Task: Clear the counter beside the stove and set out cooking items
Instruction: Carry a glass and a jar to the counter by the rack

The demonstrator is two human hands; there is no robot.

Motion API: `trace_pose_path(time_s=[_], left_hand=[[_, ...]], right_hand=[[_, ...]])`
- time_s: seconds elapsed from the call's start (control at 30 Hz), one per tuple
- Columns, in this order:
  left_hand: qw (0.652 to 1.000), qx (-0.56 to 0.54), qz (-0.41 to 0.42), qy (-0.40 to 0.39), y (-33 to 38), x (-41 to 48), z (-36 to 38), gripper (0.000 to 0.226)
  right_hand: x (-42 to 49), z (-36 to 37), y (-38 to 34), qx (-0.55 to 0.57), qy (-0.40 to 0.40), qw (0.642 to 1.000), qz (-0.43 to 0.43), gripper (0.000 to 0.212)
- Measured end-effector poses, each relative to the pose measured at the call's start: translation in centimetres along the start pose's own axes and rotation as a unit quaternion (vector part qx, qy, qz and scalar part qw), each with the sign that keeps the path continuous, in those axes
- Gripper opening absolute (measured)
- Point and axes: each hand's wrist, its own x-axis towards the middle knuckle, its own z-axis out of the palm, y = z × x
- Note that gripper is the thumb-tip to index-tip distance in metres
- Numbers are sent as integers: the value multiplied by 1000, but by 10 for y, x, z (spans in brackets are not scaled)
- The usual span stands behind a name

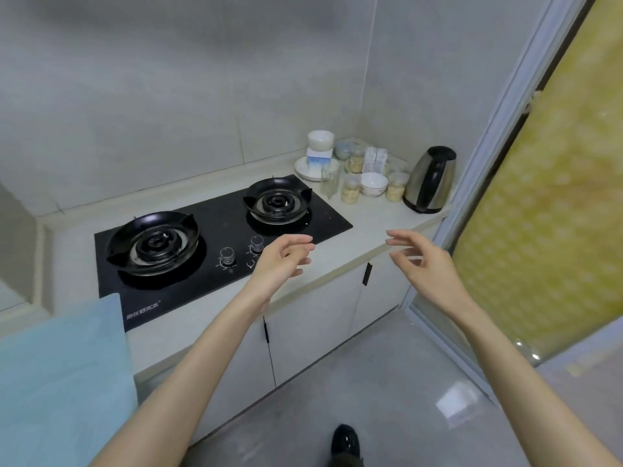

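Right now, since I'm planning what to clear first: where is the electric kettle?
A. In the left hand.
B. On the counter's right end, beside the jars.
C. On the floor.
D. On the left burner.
B: the kettle stands on the counter at its right end, just right of a jar.

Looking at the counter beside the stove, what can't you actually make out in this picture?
All in the head view.
Jars: contents too small and blurred to name.
Carton behind them: print blurred.
Kettle: opaque body hides whether it holds water.
Blue cloth: cut off by the left edge; what it covers is hidden.
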Motion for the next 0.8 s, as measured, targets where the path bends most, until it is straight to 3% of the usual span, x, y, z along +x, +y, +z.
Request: trace_pose_path(time_s=[0.4, 0.8], left_hand=[[999, 21, -25, 1, 18, 220, 43, 21], [998, 56, -33, 8, -5, 375, 57, 28]], right_hand=[[208, -2, 79, -4, -29, 999, 32, 33], [381, 46, 148, -99, -109, 988, 54, 41]])
